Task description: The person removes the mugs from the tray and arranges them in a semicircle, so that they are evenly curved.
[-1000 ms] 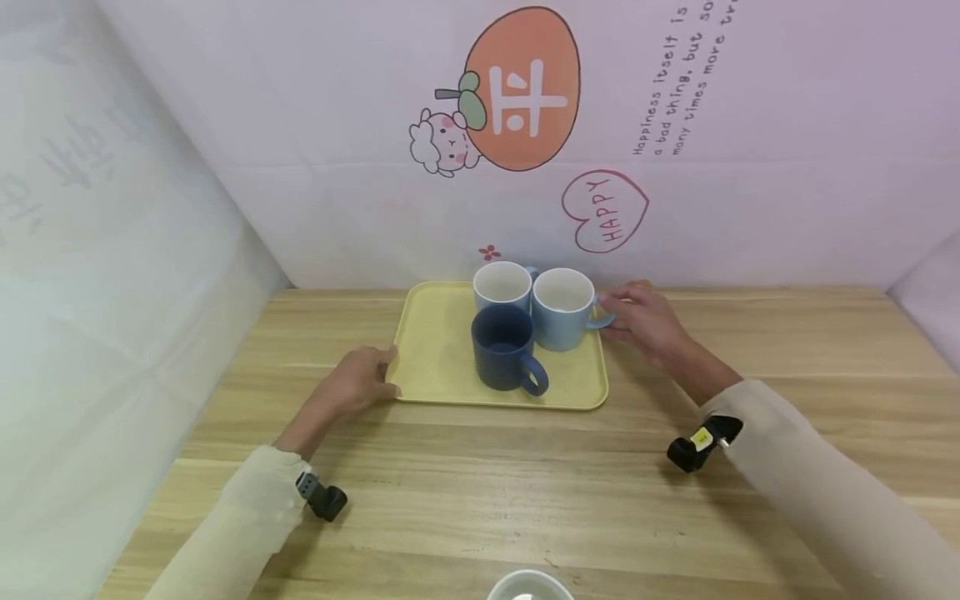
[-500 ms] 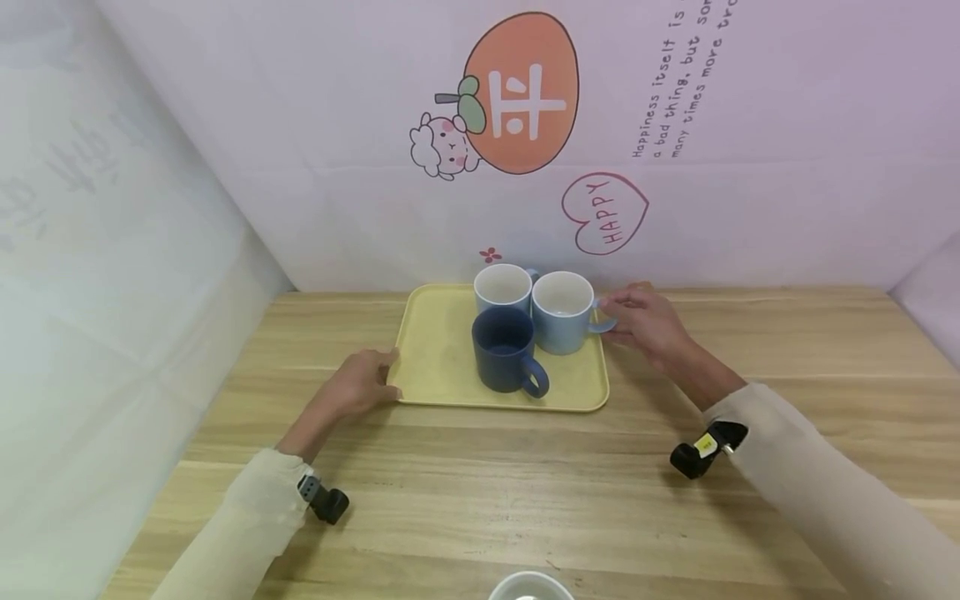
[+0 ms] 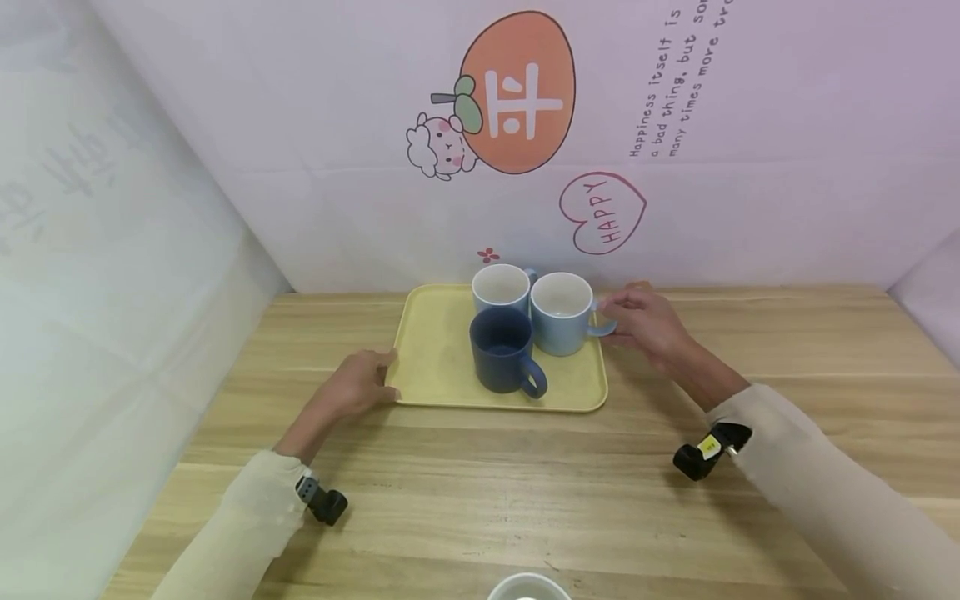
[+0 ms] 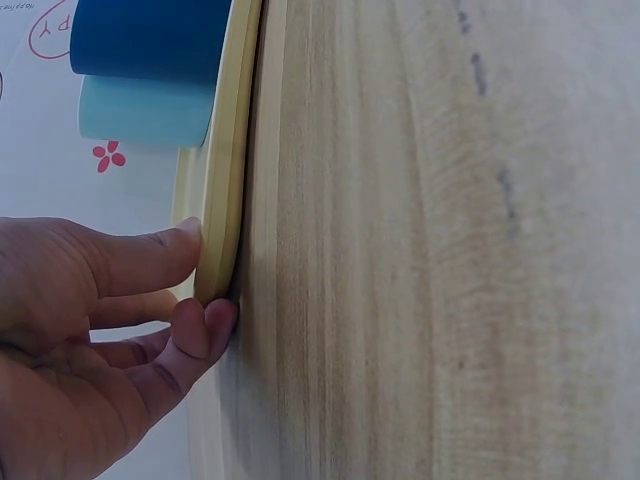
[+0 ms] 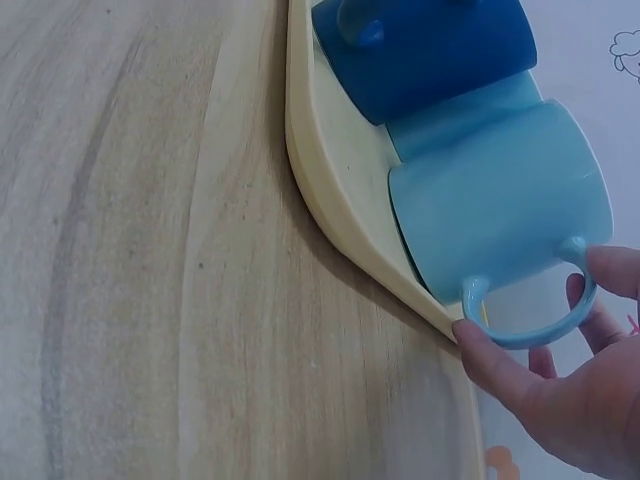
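A yellow tray (image 3: 435,358) lies on the wooden table against the back sheet. On its right half stand a dark blue mug (image 3: 498,358) and two light blue mugs with white insides, one at back (image 3: 501,283) and one at right (image 3: 561,321). My left hand (image 3: 356,385) pinches the tray's left edge, thumb at the rim (image 4: 225,200), other fingertips below it. My right hand (image 3: 647,323) holds the handle (image 5: 535,335) of the right light blue mug (image 5: 510,200). One right fingertip is close to the tray's rim; whether it touches is unclear.
A white-rimmed round vessel (image 3: 528,587) is cut off by the near edge of the head view. The printed sheet (image 3: 360,208) rises behind the tray, and another sheet (image 3: 112,250) hangs at left. Black wrist cameras sit on both sleeves.
Both hands, the tray and the mugs keep their places. Only a slight shift of the head view shows.
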`<state>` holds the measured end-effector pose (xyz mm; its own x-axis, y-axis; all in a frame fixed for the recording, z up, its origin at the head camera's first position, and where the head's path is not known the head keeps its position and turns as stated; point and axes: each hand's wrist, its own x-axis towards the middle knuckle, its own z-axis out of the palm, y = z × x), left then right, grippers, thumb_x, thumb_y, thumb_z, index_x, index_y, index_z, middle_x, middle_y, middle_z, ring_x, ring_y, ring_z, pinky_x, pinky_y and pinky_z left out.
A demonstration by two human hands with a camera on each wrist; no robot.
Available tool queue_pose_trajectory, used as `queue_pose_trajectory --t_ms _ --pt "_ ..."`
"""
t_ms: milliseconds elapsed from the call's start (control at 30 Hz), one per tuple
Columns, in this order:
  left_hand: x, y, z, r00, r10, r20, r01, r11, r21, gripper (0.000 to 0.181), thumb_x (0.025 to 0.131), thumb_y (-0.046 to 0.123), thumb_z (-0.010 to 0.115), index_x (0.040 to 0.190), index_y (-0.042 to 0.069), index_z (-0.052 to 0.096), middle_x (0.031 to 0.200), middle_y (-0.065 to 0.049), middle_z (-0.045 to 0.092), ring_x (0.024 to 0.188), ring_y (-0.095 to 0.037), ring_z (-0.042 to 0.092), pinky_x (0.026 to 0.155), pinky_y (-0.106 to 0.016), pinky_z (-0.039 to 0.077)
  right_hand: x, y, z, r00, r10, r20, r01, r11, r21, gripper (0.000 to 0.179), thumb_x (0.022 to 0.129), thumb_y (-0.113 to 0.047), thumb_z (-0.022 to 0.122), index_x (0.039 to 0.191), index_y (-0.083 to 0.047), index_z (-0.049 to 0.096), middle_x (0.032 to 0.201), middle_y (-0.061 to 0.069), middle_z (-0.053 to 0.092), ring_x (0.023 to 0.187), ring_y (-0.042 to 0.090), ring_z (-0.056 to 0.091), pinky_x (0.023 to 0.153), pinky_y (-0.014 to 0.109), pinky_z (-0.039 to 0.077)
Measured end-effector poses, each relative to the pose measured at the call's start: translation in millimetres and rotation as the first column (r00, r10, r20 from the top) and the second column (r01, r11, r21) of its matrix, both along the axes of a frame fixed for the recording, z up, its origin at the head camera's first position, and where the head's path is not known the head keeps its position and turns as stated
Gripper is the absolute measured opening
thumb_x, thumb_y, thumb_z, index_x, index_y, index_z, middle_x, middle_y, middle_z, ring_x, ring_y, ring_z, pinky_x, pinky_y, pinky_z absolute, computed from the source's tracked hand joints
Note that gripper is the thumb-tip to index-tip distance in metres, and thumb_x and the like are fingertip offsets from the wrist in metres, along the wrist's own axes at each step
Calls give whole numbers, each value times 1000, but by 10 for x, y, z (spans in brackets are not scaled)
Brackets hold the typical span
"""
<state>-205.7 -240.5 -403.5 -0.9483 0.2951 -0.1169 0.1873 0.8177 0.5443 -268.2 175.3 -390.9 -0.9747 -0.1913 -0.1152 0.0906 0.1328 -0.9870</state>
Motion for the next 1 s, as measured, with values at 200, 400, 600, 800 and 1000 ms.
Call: queue_pose_trajectory --t_ms 200,400,600,800,1000 --pt "8 2 -3 1000 7 13 -7 1000 16 70 82 -1 78 137 -22 41 81 -14 63 65 -17 48 64 -33 45 10 23 -9 1000 15 -12 -15 1000 25 37 104 -11 51 121 22 49 117 5 28 96 23 62 92 41 50" --pt "10 4 0 1000 4 3 -4 1000 25 68 82 -2 77 136 -23 42 101 -25 69 76 -21 57 76 -39 51 36 22 19 1000 -3 7 2 998 57 36 104 -13 52 121 19 51 116 4 30 103 28 58 94 42 49" --pt "13 3 4 1000 7 8 -8 1000 21 68 82 -1 78 136 -22 42 100 -23 69 72 -20 55 74 -38 50 60 35 31 1000 -5 16 4 1000 30 37 103 -11 52 123 20 50 130 9 32 101 24 61 96 42 48" --pt "14 6 10 1000 9 6 -9 1000 10 68 83 0 78 137 -21 42 109 -28 66 81 -23 58 79 -42 51 72 80 14 1000 -8 25 8 1000 -21 34 103 -8 51 121 20 50 161 18 7 99 19 62 96 41 48" --pt "16 10 10 1000 16 17 -16 1000 22 68 84 1 77 137 -21 42 116 -31 64 90 -27 61 85 -46 51 80 115 14 1000 -9 6 10 997 -80 24 102 -6 52 113 16 56 146 10 22 96 16 62 94 41 49"
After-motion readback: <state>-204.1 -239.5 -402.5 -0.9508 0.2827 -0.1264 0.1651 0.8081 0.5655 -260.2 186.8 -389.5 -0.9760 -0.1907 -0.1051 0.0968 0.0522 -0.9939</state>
